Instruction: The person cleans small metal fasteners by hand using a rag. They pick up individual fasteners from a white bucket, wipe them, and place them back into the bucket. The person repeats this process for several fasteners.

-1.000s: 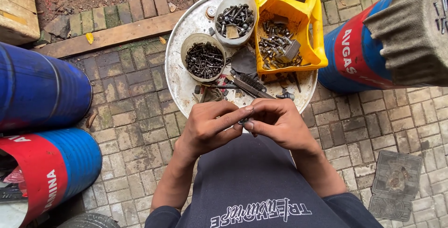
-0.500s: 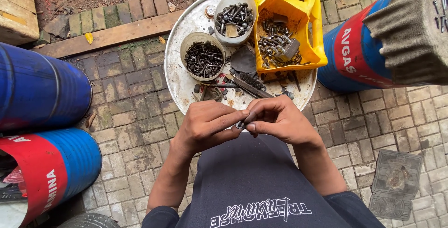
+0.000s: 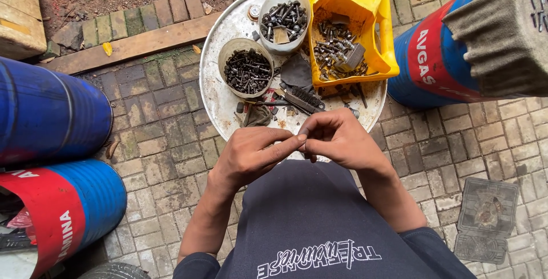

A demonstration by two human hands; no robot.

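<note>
Since the earlier frame both hands sit a bit tighter together. Left hand [image 3: 251, 156] & right hand [image 3: 339, 139] pinch a small part [image 3: 303, 138], too tiny to identify, between fingertips, over the near rim of the round tray [image 3: 220, 93]; long axis unclear.

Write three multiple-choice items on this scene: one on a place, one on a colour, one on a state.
1. Where does the cut-open yellow plastic jug stand?
A. on the round grey metal tray
B. on the brick paving
C. on a blue drum

2. What colour is the drum lying at the left edge?
A. green
B. blue
C. white

3. How are the left hand and right hand placed?
A. far apart
B. inside the jug
C. fingertips together

Answers: 1 A, the jug rests on the tray's far right part. 2 B, its side is blue. 3 C, the fingertips meet over the tray's near rim.
</note>
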